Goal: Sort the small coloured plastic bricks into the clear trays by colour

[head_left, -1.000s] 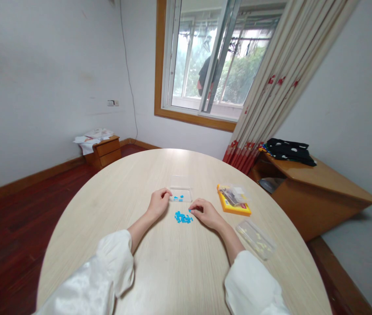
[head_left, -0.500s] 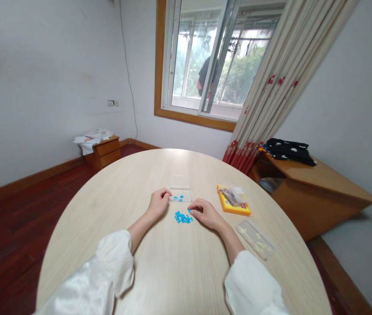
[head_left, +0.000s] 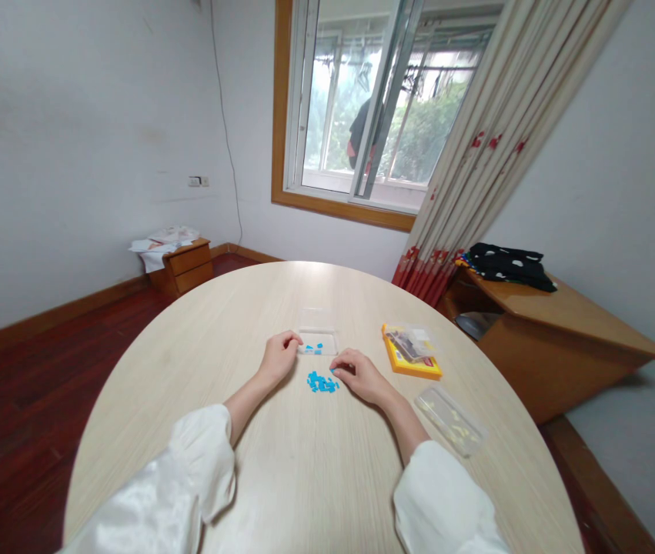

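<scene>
A clear plastic box [head_left: 327, 344] with its lid [head_left: 316, 317] folded back lies in the middle of the table, and a few small blue pieces [head_left: 319, 348] are inside it. My left hand [head_left: 281, 357] is closed at the box's left edge, thumb and fingers pinching the wall there. Nearer to me, a pile of small blue plastic pieces [head_left: 322, 382] is heaped on the tabletop. Just right of that pile, my right hand [head_left: 360, 375] pinches one small blue piece [head_left: 333, 371] between thumb and fingertips.
To the right sits a yellow box [head_left: 413, 368] with a clear case [head_left: 416, 343] on top. Closer to me is a transparent box [head_left: 452, 419] of pale yellow pieces. The round table [head_left: 304, 477] carries all this. A wooden desk [head_left: 581, 315] stands beyond its right edge.
Both hands stay almost where they were, the left at the box and the right beside the pile. No clear movement of any piece shows.
</scene>
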A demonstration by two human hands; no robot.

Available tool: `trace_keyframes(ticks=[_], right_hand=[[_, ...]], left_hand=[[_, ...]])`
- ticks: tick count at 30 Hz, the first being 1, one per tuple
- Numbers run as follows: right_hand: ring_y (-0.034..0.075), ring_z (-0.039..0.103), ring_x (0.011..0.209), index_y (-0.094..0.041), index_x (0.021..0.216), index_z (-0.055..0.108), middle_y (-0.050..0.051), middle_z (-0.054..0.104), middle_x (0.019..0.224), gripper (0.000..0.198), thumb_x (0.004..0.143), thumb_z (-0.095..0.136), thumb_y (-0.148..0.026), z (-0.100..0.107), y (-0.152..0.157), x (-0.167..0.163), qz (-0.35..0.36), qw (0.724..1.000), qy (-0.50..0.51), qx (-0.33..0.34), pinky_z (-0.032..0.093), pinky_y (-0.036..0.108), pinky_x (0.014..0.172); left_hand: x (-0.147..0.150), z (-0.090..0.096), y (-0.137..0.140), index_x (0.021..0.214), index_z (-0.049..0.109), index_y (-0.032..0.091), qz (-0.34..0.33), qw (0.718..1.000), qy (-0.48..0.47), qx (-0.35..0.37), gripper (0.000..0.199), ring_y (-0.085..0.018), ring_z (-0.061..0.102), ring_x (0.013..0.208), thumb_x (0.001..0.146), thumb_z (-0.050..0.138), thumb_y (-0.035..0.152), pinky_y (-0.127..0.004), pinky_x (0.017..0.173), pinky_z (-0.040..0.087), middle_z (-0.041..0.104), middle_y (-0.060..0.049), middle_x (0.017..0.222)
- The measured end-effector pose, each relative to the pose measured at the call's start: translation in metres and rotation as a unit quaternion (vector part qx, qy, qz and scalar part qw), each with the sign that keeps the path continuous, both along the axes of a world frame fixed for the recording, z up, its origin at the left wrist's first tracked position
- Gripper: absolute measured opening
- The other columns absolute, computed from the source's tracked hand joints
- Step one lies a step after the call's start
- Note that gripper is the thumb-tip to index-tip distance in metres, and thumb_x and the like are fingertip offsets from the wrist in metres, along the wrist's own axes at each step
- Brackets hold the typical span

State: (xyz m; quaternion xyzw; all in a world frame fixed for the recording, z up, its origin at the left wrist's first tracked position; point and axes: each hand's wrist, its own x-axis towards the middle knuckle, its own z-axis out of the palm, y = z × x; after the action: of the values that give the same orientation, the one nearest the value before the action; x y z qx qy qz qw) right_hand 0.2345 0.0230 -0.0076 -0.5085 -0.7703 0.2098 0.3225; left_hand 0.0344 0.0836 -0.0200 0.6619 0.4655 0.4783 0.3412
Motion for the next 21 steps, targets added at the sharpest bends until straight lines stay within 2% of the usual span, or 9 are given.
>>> trace_keyframes(ticks=[11,21], right_hand=[[0.017,0.051,0.079,-0.017,0.079,0.059,0.003,0.058,0.077,0.007,0.077,0.054,-0.012,-0.005,0.001,-0.001,-0.02,0.999,-0.025,0.013,0.04,0.03,0.074],[0.017,0.049,0.082,-0.019,0.085,0.054,0.003,0.055,0.081,0.009,0.082,0.049,-0.013,-0.012,0.001,-0.001,-0.026,0.994,-0.093,0.048,0.039,0.031,0.076]], left_hand=[[0.0,0.0,0.0,0.064,0.061,0.015,0.0,1.0,-0.003,-0.006,0.023,-0.013,0.049,0.056,0.067,0.039,0.021,-0.022,0.056,0.035,0.053,0.002,0.053],[0.001,0.004,-0.002,0.063,0.061,0.015,0.002,1.0,0.0,-0.011,0.023,-0.013,0.049,0.056,0.067,0.039,0.022,-0.022,0.056,0.036,0.053,0.002,0.052]])
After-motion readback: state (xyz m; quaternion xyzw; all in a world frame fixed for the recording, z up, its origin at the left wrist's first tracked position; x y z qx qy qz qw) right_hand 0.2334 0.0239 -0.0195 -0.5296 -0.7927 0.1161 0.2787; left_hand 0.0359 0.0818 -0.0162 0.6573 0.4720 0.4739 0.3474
